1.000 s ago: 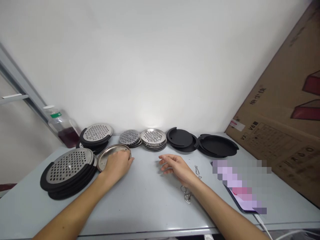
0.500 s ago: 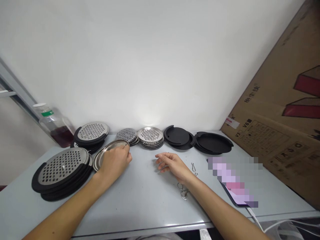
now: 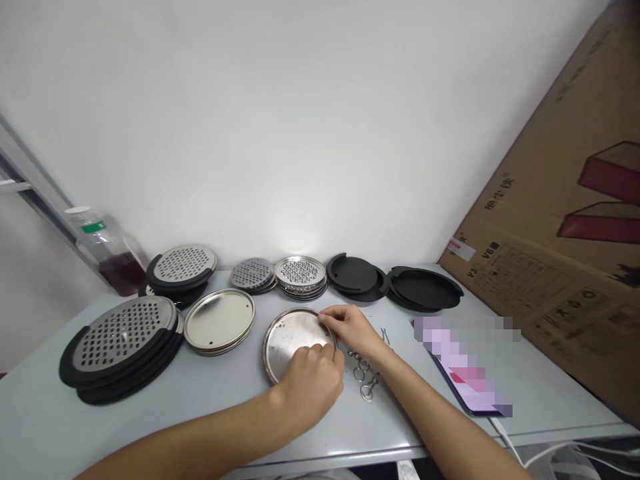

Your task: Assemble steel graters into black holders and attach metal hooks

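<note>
A round, shallow metal plate [image 3: 287, 337] with a raised rim and small holes is in front of me at the middle of the table. My left hand [image 3: 313, 380] is closed over its near right edge; the fingertips are hidden behind the knuckles. Thumb and fingers of my right hand [image 3: 350, 327] pinch the rim at the far right. Beside my right forearm lie several small metal rings [image 3: 367, 387] and a wire clip [image 3: 385, 335]. To the left stands a low stack of similar metal plates [image 3: 220, 319].
Graters in black frames [image 3: 123, 337] are stacked at left, near a bottle of dark liquid [image 3: 120, 263]. Along the wall stand small grater discs [image 3: 251, 273], coarser discs [image 3: 300, 272] and black holders [image 3: 425, 288]. A phone [image 3: 465, 373] and a cardboard box [image 3: 525, 267] are at right.
My left hand has brought a metal plate rightward from the left stack to the middle. My right hand, open and empty before, now grips its rim.
</note>
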The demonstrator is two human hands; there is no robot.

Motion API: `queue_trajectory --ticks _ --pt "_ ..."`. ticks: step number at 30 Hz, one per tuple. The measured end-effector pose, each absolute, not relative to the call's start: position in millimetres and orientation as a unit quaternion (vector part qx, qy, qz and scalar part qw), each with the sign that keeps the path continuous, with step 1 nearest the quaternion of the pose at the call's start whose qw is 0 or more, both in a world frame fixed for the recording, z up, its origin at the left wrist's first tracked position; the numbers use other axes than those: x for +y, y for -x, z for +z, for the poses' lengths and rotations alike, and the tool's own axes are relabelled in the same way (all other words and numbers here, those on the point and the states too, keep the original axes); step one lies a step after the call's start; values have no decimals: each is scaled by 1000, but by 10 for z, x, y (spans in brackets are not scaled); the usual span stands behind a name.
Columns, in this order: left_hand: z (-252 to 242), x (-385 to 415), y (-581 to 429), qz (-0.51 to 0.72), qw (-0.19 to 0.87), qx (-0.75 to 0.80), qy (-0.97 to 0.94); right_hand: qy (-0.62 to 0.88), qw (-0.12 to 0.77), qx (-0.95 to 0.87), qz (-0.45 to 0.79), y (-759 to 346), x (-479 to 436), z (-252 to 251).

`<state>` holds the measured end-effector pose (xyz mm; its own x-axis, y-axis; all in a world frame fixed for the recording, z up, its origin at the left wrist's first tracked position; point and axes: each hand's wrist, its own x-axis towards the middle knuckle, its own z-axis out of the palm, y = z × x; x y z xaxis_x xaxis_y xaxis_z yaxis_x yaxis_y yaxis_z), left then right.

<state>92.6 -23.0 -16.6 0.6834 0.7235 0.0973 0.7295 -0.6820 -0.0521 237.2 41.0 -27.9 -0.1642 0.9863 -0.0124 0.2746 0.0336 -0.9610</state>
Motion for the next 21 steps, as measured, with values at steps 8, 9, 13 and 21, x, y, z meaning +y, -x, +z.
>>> queue_trajectory --ticks 8,9,13,21 --pt "-235 -226 -914 -39 -25 -396 917 547 324 -699 328 -2354 410 -378" --pt "-211 -207 -887 -42 -36 -394 918 552 317 -706 310 -2353 412 -387" --pt "-41 -4 -641 -106 -85 -398 908 568 288 -729 251 -2354 415 -414" --pt "-26 472 34 -185 -8 -393 901 554 255 -765 206 -2375 414 -396"
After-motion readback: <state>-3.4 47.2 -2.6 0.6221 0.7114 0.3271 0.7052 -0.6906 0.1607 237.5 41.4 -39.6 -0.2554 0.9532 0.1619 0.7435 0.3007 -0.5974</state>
